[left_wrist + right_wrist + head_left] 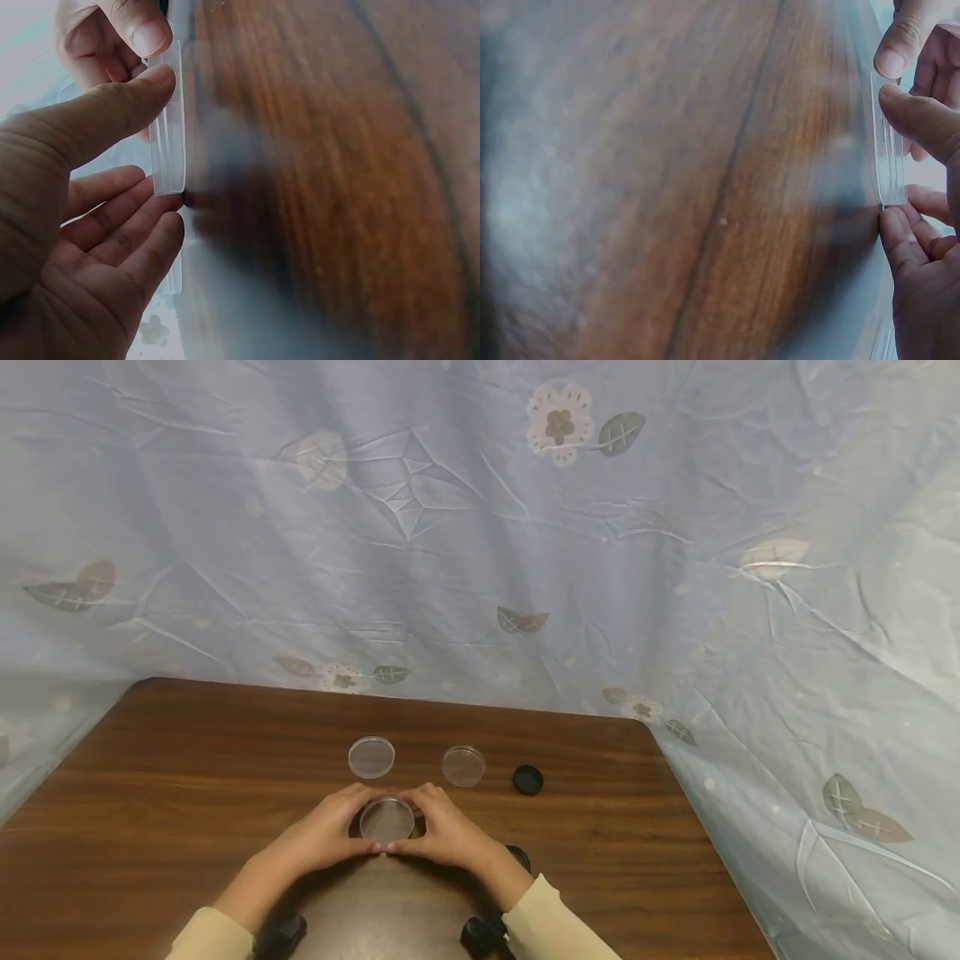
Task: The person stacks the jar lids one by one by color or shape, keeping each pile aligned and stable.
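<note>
Pinching a clear round dish (387, 824) from both sides, the left hand (330, 831) and right hand (450, 828) curve their fingers around its rim, thumb tips almost meeting at its near edge. The dish is over the brown table (150, 827); from here I cannot tell whether it touches the wood. Its edge looks layered, but whether it is 1 piece or 2 is hard to make out. Fingertips at its far side are partly hidden. To the dish's right, a black object (519, 857) is mostly blocked by the right forearm. Nearer than the dish, 2 black devices (480, 937) at the wrists and the pale sleeves (558, 922) are only partly visible.

Beyond the dish lie 2 clear discs: a left disc (372, 757) and a right disc (463, 766). Farther right of it sits a small black cap (528, 780). Behind everything hangs a wrinkled flowered curtain (450, 568).
</note>
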Demonstrator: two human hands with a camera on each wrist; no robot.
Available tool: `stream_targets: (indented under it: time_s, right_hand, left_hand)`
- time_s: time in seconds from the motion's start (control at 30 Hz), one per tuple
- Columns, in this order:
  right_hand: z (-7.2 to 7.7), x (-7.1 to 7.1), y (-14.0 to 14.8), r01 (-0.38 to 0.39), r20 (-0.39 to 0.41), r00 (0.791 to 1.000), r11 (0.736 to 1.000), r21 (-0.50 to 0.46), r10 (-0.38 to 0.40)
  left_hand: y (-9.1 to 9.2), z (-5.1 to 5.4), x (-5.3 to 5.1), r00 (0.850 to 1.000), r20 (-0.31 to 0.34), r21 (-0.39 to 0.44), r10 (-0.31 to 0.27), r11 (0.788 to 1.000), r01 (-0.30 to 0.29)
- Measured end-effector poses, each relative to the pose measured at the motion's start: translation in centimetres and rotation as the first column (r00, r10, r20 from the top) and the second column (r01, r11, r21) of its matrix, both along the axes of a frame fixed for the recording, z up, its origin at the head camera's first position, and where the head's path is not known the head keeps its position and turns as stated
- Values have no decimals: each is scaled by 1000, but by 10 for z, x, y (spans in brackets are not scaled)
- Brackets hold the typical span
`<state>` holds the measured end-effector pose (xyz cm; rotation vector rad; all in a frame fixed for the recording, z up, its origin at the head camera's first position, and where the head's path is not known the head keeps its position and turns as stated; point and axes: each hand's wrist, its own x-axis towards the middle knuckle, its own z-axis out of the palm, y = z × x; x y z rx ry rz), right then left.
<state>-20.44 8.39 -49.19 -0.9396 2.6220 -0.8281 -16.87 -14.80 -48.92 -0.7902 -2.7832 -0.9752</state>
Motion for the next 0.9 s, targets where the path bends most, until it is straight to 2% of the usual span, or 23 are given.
stream_targets:
  time_s: [0.23,0.4,0.5,0.63,0.83,0.9]
  right_hand:
    - [1,7,1,-8,17,1000,1000,-8,8]
    - [5,15,0,-16,42,999,1000,-27,17]
    - [10,19,-1,-38,23,999,999,-28,38]
    - [11,27,-3,-53,5,999,998,-18,53]
    - [11,39,-7,-52,23,998,998,-24,53]
    - [11,42,-9,-58,3,998,998,-12,58]
  left_hand:
    - [-1,1,7,1000,25,2,-3,1000,3]
    - [-3,4,15,1000,19,15,-6,1000,6]
    - [-5,7,20,1000,29,12,-3,1000,3]
    - [-7,8,27,999,37,2,-2,1000,2]
    - [-11,8,42,999,48,-7,0,1000,0]
    - [-13,8,45,999,50,-3,-3,1000,3]
